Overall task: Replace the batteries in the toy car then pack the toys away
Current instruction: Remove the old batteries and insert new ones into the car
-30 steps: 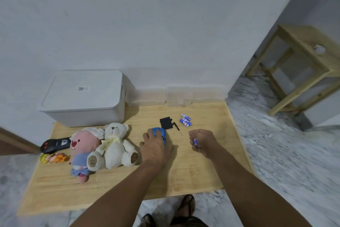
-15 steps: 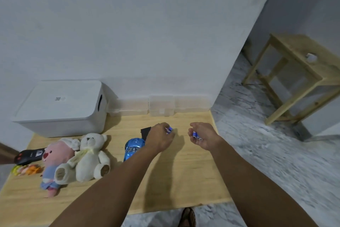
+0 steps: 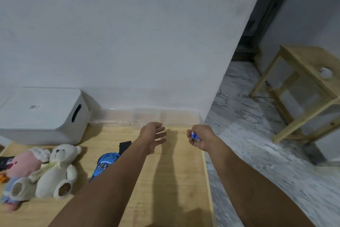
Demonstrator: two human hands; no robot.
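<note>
While your right hand (image 3: 199,137) grips the batteries (image 3: 195,136) and your left hand (image 3: 153,134) is spread empty, next fit them into the car (image 3: 104,162).

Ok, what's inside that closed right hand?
The right hand grips blue cylindrical batteries; two round ends show. The curled fingers cover the rest, so any further batteries cannot be seen.

Wooden table (image 3: 171,190) (matt), glossy toy car (image 3: 104,162)

Plain white wall (image 3: 128,33) beyond the hands. Grey-veined marble floor (image 3: 257,153) to their right. Light wooden side table (image 3: 301,87) stands further right, near a dark doorway (image 3: 265,15).
</note>
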